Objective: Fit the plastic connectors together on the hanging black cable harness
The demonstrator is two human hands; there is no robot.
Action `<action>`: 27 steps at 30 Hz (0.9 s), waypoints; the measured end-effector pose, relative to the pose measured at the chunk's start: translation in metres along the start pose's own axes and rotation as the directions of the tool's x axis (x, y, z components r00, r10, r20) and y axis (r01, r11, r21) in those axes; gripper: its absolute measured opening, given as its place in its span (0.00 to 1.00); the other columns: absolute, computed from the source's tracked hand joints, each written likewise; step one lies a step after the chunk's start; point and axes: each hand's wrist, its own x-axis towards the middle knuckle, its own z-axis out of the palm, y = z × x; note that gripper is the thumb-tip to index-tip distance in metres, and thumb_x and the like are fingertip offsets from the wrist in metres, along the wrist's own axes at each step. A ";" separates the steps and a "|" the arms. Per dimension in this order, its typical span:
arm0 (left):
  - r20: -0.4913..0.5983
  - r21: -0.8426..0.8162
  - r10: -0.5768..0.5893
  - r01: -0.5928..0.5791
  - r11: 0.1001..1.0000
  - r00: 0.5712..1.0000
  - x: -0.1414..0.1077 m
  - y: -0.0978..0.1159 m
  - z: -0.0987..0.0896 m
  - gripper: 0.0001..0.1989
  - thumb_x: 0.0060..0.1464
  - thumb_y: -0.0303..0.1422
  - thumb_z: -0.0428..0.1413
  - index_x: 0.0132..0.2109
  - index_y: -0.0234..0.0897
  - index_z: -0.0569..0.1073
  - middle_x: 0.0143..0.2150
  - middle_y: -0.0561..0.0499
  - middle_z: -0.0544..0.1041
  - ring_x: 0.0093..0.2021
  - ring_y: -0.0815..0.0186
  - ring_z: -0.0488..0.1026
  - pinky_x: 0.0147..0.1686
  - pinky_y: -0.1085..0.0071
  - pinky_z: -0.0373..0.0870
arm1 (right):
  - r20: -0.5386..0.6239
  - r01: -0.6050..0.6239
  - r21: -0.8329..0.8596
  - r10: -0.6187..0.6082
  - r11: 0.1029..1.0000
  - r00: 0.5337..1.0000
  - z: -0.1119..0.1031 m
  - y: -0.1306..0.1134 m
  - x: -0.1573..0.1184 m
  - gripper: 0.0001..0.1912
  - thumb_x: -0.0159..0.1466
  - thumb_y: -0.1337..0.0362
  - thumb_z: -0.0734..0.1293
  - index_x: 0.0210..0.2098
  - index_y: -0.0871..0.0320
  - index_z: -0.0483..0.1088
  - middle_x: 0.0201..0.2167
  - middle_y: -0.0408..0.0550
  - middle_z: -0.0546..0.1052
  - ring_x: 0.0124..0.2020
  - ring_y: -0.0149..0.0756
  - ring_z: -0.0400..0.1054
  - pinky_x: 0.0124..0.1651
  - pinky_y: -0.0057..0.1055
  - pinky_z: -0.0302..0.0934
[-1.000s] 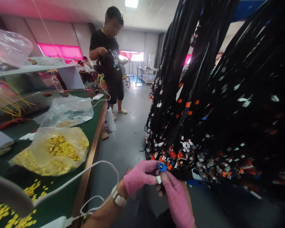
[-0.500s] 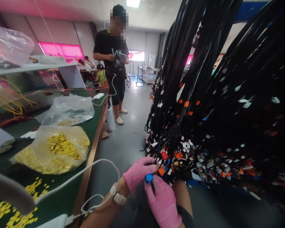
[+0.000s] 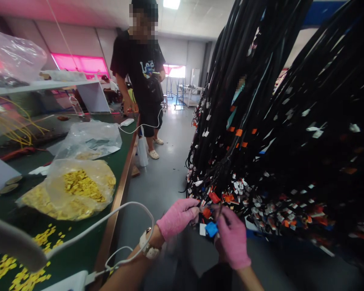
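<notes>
My left hand (image 3: pixel 176 220), in a pink glove, has its thumb and fingers pinched together beside the low ends of the hanging wire harness; what lies between the fingertips is too small to make out. My right hand (image 3: pixel 234 239), gloved alike, is closed on a dark cable (image 3: pixel 220 211). Just left of its fingers hangs a blue connector (image 3: pixel 211 229) with a white label (image 3: pixel 202 229) beside it. Between the two hands is an orange connector (image 3: pixel 206 213), and a red-orange connector (image 3: pixel 214 197) sits slightly above.
Black wire harnesses (image 3: pixel 239 101) with many tagged ends fill the right side. On the left, a green-topped bench (image 3: pixel 121 161) holds an open bag of yellow parts (image 3: pixel 81 186), loose yellow pieces (image 3: pixel 30 275) and a white cable (image 3: pixel 127 206). A person in black (image 3: pixel 142 81) stands beyond it.
My right hand has moved right and turned, and the blue connector has shifted right, away from my left hand. The standing person has come nearer and lowered one arm toward the bench.
</notes>
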 end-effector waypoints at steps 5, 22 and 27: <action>0.085 -0.095 -0.008 0.016 0.995 0.996 -0.004 0.006 -0.001 0.12 0.53 0.38 0.48 0.26 0.35 0.64 0.19 0.57 0.61 0.21 0.74 0.57 0.22 0.76 0.54 | -0.247 -0.181 0.189 0.226 0.965 0.942 0.005 0.022 0.052 0.30 0.49 0.54 0.73 0.48 0.58 0.62 0.48 0.55 0.70 0.49 0.46 0.65 0.55 0.44 0.57; -0.191 -0.547 -0.136 0.010 0.837 0.972 0.012 -0.030 -0.011 0.19 0.50 0.45 0.57 0.34 0.31 0.70 0.16 0.60 0.57 0.17 0.75 0.54 0.21 0.76 0.55 | 0.498 -0.516 0.468 0.268 0.718 0.825 -0.018 0.032 0.050 0.24 0.56 0.49 0.68 0.46 0.55 0.65 0.24 0.41 0.75 0.20 0.31 0.66 0.21 0.27 0.60; -0.218 -0.401 -0.096 0.000 0.916 0.971 0.010 -0.028 -0.008 0.20 0.50 0.48 0.55 0.29 0.32 0.67 0.17 0.59 0.59 0.18 0.75 0.55 0.22 0.76 0.55 | 0.677 -0.737 0.544 0.310 0.400 0.668 -0.017 0.025 0.040 0.21 0.57 0.46 0.66 0.36 0.58 0.70 0.11 0.35 0.63 0.16 0.29 0.65 0.19 0.26 0.62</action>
